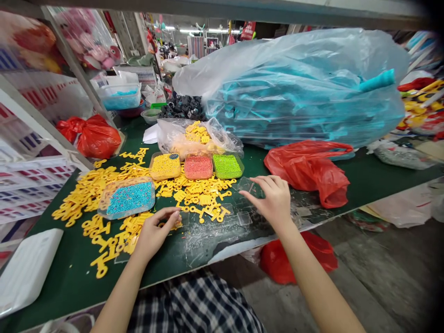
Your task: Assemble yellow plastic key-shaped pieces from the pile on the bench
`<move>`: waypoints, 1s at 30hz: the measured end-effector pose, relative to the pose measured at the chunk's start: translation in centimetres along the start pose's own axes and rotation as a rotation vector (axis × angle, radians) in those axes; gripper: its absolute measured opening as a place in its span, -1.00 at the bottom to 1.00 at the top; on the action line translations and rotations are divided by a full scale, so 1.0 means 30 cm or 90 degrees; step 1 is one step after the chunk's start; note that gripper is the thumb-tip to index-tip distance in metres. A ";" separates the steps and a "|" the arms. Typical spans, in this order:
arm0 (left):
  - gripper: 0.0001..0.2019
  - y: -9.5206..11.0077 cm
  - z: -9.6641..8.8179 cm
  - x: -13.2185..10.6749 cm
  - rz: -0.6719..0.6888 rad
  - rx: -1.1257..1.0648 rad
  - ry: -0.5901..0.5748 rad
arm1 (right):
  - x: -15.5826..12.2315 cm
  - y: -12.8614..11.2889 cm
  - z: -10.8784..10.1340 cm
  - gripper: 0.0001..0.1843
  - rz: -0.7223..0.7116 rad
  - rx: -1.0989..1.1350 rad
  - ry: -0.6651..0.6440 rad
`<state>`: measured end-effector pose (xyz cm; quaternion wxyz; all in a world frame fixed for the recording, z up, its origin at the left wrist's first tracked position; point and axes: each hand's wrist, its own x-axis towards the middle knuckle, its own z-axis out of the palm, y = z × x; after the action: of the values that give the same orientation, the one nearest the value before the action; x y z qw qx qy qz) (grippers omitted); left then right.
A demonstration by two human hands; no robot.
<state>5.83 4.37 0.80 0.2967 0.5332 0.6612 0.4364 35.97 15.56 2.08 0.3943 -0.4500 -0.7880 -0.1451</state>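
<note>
**A:** What are the hands doing?

**B:** The left hand (156, 232) sits just right of the blue bead tray (130, 198), its fingers loosely curled. The fingertips are at the yellow plastic pieces (197, 196), but I can't tell whether they're grasping one. The right hand (272, 199) is farther right of that tray, with its fingers extended and released, over a clear plastic sheet (211, 236). It isn't grasping anything I can see.

**A:** Where are the yellow plastic pieces?

**B:** Heaped on the bench, touching the tray on its left, right and near sides.

**A:** And farther off?

**B:** Beyond the blue bead tray, in a row, are a yellow bead tray (165, 165), a coral bead tray (198, 167) and a green bead tray (227, 166). Farther right of it lies a red plastic bag (308, 172). Beyond the row are a clear bag of yellow pieces (197, 136), then a pile of black parts (182, 107) and a large clear bag of teal parts (298, 88).
</note>
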 end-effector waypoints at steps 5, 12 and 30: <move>-0.50 0.000 0.008 -0.004 -0.005 0.003 -0.009 | 0.029 -0.227 -0.168 -0.68 -0.129 0.060 0.086; -0.50 0.088 0.060 0.038 0.048 -0.004 -0.130 | 0.027 -0.337 -0.166 -0.63 -0.057 0.253 -0.076; -0.57 0.047 -0.081 -0.013 0.007 -0.082 -0.125 | 0.050 -0.484 0.163 -0.41 0.228 0.821 -0.600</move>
<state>4.46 3.43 3.10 0.3913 0.5570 0.5963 0.4254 21.19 11.29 1.87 0.2203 -0.2677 -0.7158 0.6061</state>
